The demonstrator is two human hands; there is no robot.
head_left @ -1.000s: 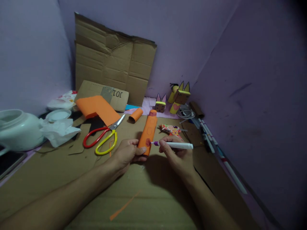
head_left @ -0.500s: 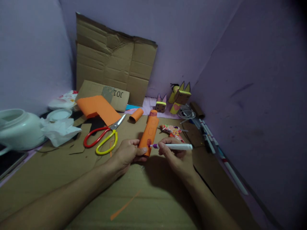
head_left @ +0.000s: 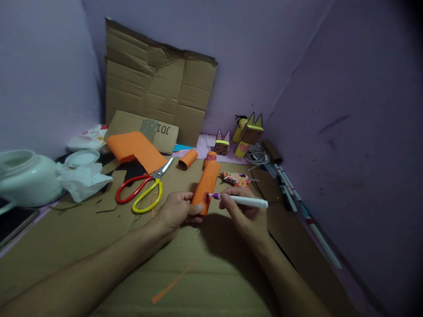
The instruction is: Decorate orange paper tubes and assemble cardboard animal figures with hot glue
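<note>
My left hand (head_left: 180, 210) grips the lower end of an orange paper tube (head_left: 208, 178), thumb on top and fingers at its side and below. Drawn outlines run along the tube, with a dark purple-red patch near my thumb. In my right hand (head_left: 246, 213) is a white marker (head_left: 248, 201) with a purple collar, its tip at that coloured patch. Left of the tube lie scissors (head_left: 145, 190) with one red and one yellow handle. A flower-patterned glue gun (head_left: 235, 178) is just beyond my right hand, partly covered by it.
Orange paper (head_left: 132, 147) and a short orange roll (head_left: 188, 159) lie behind the scissors. A white teapot (head_left: 31, 178) and crumpled tissue (head_left: 84, 180) stand left. Cardboard animal figures (head_left: 222, 145) are at the back. Several markers (head_left: 287, 189) line the right wall; a cardboard sheet (head_left: 158, 79) leans behind.
The marker tip has shifted slightly up and right along the coloured patch, with my right hand. The tube has turned a little in my left hand.
</note>
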